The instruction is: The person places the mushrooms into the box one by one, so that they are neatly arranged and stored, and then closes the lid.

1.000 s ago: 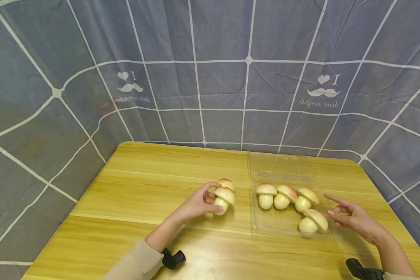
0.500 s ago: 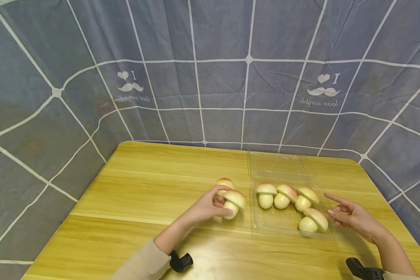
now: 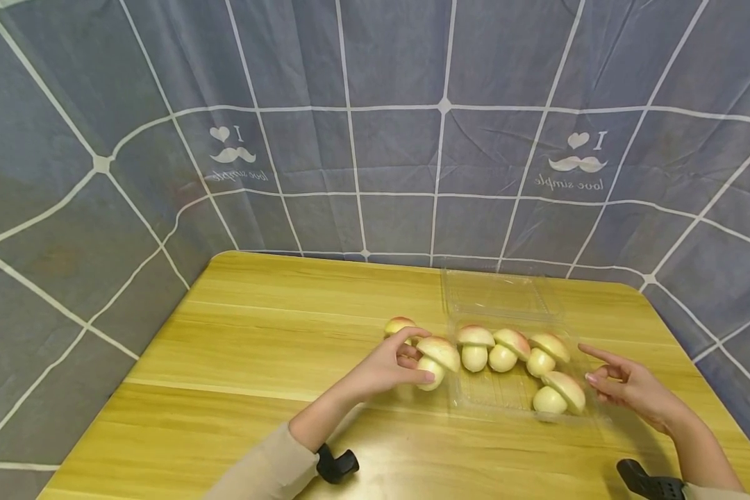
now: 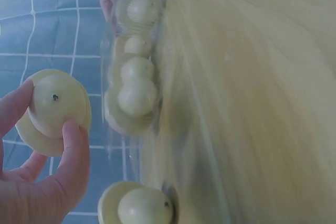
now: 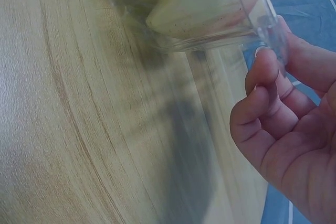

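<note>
My left hand (image 3: 387,364) holds a mushroom (image 3: 438,361) with a pale stem and pink-tinged cap, thumb and fingers round it. It is raised just left of an open clear plastic box (image 3: 487,403); the left wrist view shows the stem's end with a small dark mark. Several similar mushrooms (image 3: 503,351) lie in the box, along the back and at the right. Another mushroom (image 3: 399,325) stands on the table behind my left hand, partly hidden by it. My right hand (image 3: 634,389) pinches the box's right rim (image 5: 273,30) between thumb and forefinger.
The box's transparent lid (image 3: 500,293) is folded back onto the wooden table (image 3: 256,326). A blue-grey curtain (image 3: 394,153) with white lines hangs behind and at the sides. Black straps with mounts (image 3: 337,464) are on both wrists.
My left hand has carried the mushroom to the right, away from the mushroom on the table and up to the box's left edge. The right hand has stayed in place.
</note>
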A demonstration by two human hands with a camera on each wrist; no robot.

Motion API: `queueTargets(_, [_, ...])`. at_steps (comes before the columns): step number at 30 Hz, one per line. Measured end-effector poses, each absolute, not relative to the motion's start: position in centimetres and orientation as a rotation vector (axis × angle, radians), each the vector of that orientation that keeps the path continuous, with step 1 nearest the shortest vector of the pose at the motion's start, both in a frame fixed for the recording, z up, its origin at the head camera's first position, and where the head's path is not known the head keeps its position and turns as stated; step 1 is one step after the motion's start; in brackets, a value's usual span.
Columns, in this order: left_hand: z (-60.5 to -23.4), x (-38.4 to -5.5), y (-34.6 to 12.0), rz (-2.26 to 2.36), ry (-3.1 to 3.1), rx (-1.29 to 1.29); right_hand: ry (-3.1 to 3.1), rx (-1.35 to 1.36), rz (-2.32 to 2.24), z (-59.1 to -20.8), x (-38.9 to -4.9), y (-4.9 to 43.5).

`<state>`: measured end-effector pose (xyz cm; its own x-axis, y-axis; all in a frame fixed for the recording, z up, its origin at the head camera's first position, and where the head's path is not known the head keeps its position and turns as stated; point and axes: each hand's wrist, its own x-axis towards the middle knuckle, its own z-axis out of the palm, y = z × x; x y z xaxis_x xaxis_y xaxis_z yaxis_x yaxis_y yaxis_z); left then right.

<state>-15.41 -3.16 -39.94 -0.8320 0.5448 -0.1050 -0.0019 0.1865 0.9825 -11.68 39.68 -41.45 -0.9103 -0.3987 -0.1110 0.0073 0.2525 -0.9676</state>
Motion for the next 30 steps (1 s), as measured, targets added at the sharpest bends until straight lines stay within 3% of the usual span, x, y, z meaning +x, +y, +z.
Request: queueTargets(30, [-39.2,-15.2,0.9,1.674,1.961,0.572,2.176,-0.349,-1.707,-41.4,-11.8,39.7])
